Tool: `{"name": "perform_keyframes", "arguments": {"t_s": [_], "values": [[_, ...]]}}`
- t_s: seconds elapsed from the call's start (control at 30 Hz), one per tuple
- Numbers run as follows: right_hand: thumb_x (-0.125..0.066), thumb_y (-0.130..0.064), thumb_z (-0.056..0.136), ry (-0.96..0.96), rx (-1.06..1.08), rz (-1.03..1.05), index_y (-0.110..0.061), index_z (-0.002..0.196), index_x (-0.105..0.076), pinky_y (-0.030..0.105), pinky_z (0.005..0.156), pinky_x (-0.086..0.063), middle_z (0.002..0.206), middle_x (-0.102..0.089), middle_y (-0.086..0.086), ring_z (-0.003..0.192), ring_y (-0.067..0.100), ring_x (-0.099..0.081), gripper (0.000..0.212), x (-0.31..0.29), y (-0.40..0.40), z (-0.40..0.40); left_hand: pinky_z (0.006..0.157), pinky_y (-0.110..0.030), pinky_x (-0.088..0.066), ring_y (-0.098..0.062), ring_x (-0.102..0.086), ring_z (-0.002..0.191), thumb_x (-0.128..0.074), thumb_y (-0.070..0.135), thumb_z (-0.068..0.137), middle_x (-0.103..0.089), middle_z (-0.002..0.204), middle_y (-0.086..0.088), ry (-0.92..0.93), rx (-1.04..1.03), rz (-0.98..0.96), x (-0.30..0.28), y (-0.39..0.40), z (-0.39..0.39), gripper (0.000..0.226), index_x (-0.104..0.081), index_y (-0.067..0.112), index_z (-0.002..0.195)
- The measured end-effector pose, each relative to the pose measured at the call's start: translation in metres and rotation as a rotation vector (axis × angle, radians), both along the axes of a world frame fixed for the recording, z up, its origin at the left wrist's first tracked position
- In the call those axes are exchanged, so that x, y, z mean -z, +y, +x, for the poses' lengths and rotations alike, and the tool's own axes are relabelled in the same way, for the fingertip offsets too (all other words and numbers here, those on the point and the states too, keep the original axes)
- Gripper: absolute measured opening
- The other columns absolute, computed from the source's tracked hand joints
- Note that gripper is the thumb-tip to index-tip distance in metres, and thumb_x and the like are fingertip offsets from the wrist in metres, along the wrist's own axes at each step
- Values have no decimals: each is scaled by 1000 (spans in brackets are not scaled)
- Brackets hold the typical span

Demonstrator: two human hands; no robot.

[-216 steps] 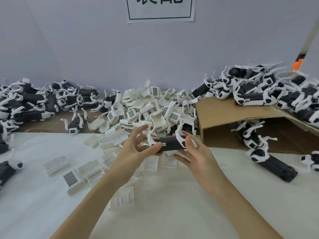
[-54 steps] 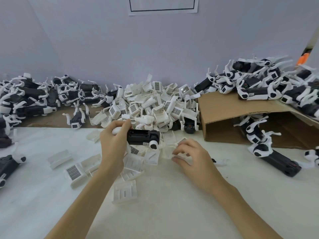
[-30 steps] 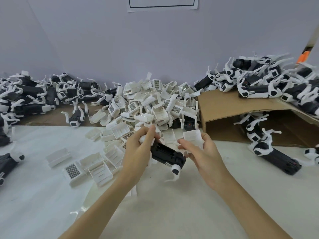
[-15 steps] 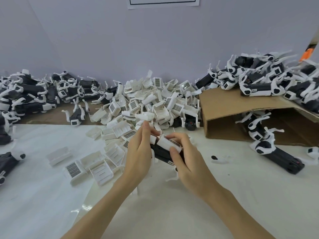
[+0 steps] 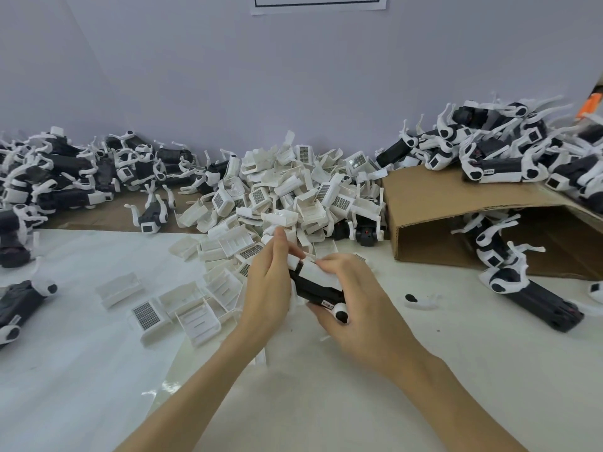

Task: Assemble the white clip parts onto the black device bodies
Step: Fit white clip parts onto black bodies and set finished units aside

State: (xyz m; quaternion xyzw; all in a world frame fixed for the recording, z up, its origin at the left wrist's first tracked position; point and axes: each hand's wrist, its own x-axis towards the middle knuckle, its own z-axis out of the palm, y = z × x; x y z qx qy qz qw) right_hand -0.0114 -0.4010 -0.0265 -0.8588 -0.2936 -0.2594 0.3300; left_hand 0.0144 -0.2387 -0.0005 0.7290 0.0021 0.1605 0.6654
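- Fingers of your left hand [image 5: 269, 288] grip the black device body [image 5: 315, 288] above the bench [image 5: 424, 370].
- Your right hand [image 5: 355, 301] curls around the body, its fingers pressing a white clip part [image 5: 318, 273] onto it.
- Loose clips pile [image 5: 293, 197] behind.

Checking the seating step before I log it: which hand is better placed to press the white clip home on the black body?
Probably the right hand: its fingertips already lie on the white clip atop the black body, while the left hand grips that body's far end.
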Motion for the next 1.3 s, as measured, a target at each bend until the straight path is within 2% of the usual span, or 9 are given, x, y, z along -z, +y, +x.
{"name": "perform_keyframes", "arguments": {"t_s": [0.1,0.23,0.43,0.6,0.83,0.97,1.03,1.13,1.3], "values": [[-81,-19,90,-51,56,-18,-15,138,-55,38,101,-51,131,-58,-1,121,21,-57,55,3,1,2,89,-51,-51,-38,-64,95,-33,56,111,-70,94,-16,-1,16,-12,0,-1,0,63,-68,10,85],[-82,-18,90,85,21,208,-21,133,-56,30,93,-53,124,-60,-10,117,11,-59,51,8,6,-1,66,-24,-47,-12,-59,72,-33,60,108,-64,76,-4,-9,48,-13,-1,0,-1,64,-67,11,85],[-76,-20,95,170,-51,263,-20,136,-51,29,98,-50,127,-57,-6,122,14,-56,48,7,9,-3,64,-21,-46,-9,-58,71,-32,60,109,-62,77,-12,-23,63,10,1,0,0,63,-67,13,86],[-55,-23,107,269,-75,433,-28,127,-56,16,81,-51,118,-65,-7,113,18,-64,21,1,4,-3,65,-24,-44,0,-55,65,-30,67,106,-61,71,13,7,44,54,1,1,0,63,-68,21,86],[-72,-26,98,5,10,94,-17,131,-58,35,96,-52,128,-58,-7,120,14,-57,37,3,3,0,64,-23,-45,-1,-55,64,-30,73,102,-61,76,7,36,50,24,1,5,1,66,-67,22,85],[-82,-22,89,-71,108,-71,-14,135,-59,40,103,-50,134,-57,1,122,23,-57,52,1,2,3,79,-33,-52,-8,-66,89,-30,74,104,-70,94,2,27,83,94,0,8,2,62,-67,26,96],[-80,-18,91,-42,141,-4,-17,134,-60,39,97,-54,128,-60,-3,117,21,-60,47,0,0,3,81,-22,-55,-11,-66,105,-41,73,101,-66,111,6,-60,224,147,-2,10,0,48,-66,32,107],[-82,-18,89,32,146,82,-22,134,-63,34,98,-52,127,-66,-12,116,19,-61,48,-3,-10,4,100,-14,-46,-9,-57,124,-68,52,94,-48,134,8,-314,364,535,-2,16,1,35,-64,33,124],[-89,-27,82,110,200,136,-23,130,-65,37,95,-56,122,-70,-16,119,19,-63,53,-9,-17,6,102,-21,-45,-12,-56,125,-78,28,95,-50,133,5,-450,319,629,5,14,4,34,-63,19,124]]}}
